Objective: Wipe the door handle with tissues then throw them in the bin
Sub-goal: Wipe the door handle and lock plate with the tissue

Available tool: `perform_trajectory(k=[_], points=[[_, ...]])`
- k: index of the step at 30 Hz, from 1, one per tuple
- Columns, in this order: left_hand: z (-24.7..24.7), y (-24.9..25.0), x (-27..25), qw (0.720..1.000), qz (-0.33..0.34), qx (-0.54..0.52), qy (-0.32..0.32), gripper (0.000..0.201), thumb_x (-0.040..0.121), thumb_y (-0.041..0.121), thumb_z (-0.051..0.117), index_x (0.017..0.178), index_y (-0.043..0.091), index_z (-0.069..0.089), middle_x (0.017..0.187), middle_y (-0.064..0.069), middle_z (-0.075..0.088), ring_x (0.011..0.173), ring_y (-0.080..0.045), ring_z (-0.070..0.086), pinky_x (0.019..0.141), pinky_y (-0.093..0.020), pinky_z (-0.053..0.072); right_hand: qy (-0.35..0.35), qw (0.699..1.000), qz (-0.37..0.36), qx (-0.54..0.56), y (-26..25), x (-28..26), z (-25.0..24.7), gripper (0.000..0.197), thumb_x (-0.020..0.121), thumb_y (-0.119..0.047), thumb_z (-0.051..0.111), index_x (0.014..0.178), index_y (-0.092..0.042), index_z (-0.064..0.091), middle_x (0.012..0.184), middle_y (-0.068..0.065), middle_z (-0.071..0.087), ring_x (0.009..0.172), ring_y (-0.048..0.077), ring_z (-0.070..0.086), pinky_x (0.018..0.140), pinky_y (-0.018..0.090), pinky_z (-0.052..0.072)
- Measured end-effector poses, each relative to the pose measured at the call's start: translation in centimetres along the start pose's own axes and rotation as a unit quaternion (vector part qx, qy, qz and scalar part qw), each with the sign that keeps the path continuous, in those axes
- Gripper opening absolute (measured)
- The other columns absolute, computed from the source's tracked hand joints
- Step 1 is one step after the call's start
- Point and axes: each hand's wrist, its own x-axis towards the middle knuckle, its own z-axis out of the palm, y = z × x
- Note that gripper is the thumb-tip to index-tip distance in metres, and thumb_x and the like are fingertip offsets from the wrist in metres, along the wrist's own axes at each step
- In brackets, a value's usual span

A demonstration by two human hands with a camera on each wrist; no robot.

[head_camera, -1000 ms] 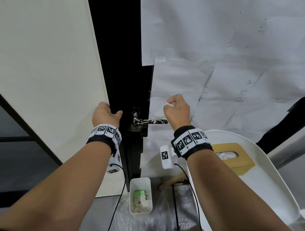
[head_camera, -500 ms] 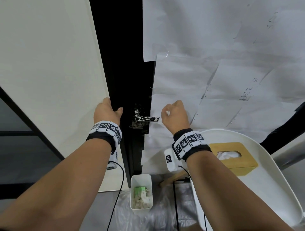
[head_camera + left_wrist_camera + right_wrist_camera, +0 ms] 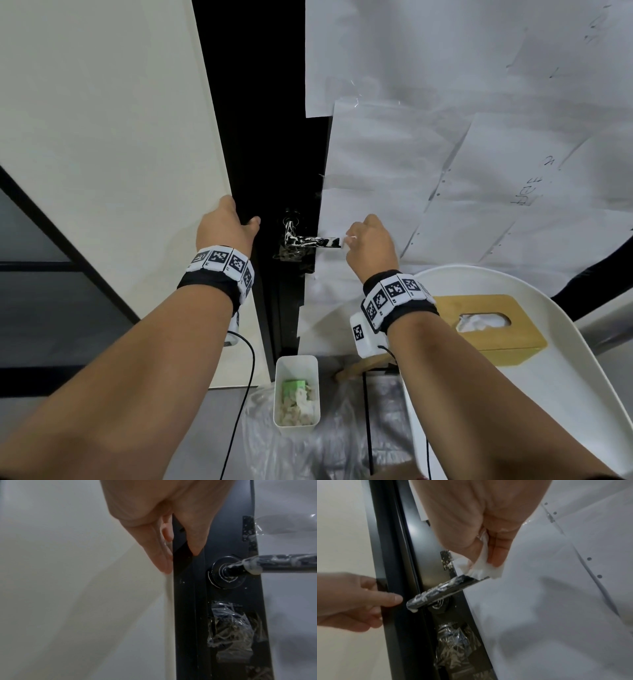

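Outward along the door handle point(image 3: 310, 241) the right hand point(image 3: 371, 246) has slid; it now pinches a white tissue point(image 3: 482, 566) between thumb and fingers at the handle's free tip. Left of it, the left hand point(image 3: 224, 228) clasps the black door edge point(image 3: 183, 608), thumb in front. Below, between the wrists, stands the bin point(image 3: 296, 358).

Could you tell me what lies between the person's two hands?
The white-streaked door handle, on the door edge that the left hand holds; the right hand's tissue meets its tip. The head view shows it.

Indoor doorway: black door frame point(image 3: 253, 102), wall point(image 3: 102, 120)
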Motion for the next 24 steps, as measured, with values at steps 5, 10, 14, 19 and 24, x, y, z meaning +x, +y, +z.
perform_trajectory(k=[5, 10, 14, 19, 24], points=[[0.3, -0.1, -0.1, 1.0, 0.005, -0.006, 0.002, 0.036, 0.085, 0.034, 0.066, 0.101, 0.006, 0.049, 0.072, -0.008, 0.052, 0.066, -0.028, 0.049, 0.057, -0.032, 0.038, 0.022, 0.999, -0.028, 0.001, -0.3, 0.1, -0.2, 0.02, 0.095, -0.014, 0.052, 0.099, -0.009, 0.071, 0.1, 0.011, 0.053, 0.089, 0.029, 0.052, 0.068, 0.032, 0.04], [0.4, -0.1, 0.0, 1.0, 0.001, -0.007, 0.003, 0.037, 0.085, 0.033, 0.067, 0.101, 0.005, 0.05, 0.072, -0.008, 0.052, 0.065, -0.027, 0.049, 0.057, -0.032, 0.037, 0.016, 0.999, -0.038, -0.025, 0.3, -0.5, 0.8, 0.02, 0.094, -0.012, 0.054, 0.104, -0.01, 0.072, 0.101, 0.012, 0.054, 0.095, 0.03, 0.048, 0.072, 0.034, 0.044], [0.5, 0.0, 0.1, 1.0, 0.0, -0.008, 0.006, 0.036, 0.085, 0.033, 0.068, 0.1, 0.005, 0.05, 0.072, -0.009, 0.053, 0.064, -0.027, 0.049, 0.056, -0.032, 0.036, 0.029, 0.998, 0.041, 0.043, 1.0, 0.3, 0.0, 0.017, 0.093, -0.005, 0.053, 0.093, -0.003, 0.071, 0.104, 0.012, 0.051, 0.094, 0.027, 0.054, 0.071, 0.026, 0.039], [0.7, -0.2, -0.1, 1.0, -0.001, -0.017, 0.007, 0.034, 0.085, 0.032, 0.068, 0.097, 0.008, 0.047, 0.072, -0.009, 0.053, 0.064, -0.027, 0.05, 0.056, -0.032, 0.036, 0.017, 0.999, -0.043, -0.023, 0.3, -0.2, 0.5, 0.019, 0.093, -0.012, 0.055, 0.102, -0.012, 0.073, 0.101, 0.01, 0.056, 0.095, 0.029, 0.048, 0.072, 0.036, 0.045], [0.6, -0.3, -0.1, 1.0, 0.004, -0.01, 0.007, 0.034, 0.085, 0.032, 0.068, 0.095, 0.008, 0.046, 0.069, -0.007, 0.051, 0.062, -0.025, 0.048, 0.055, -0.031, 0.034, 0.02, 0.999, 0.028, 0.03, 1.5, -0.1, 0.4, 0.024, 0.089, 0.004, 0.052, 0.104, -0.003, 0.07, 0.106, 0.015, 0.053, 0.098, 0.032, 0.055, 0.077, 0.031, 0.046]])
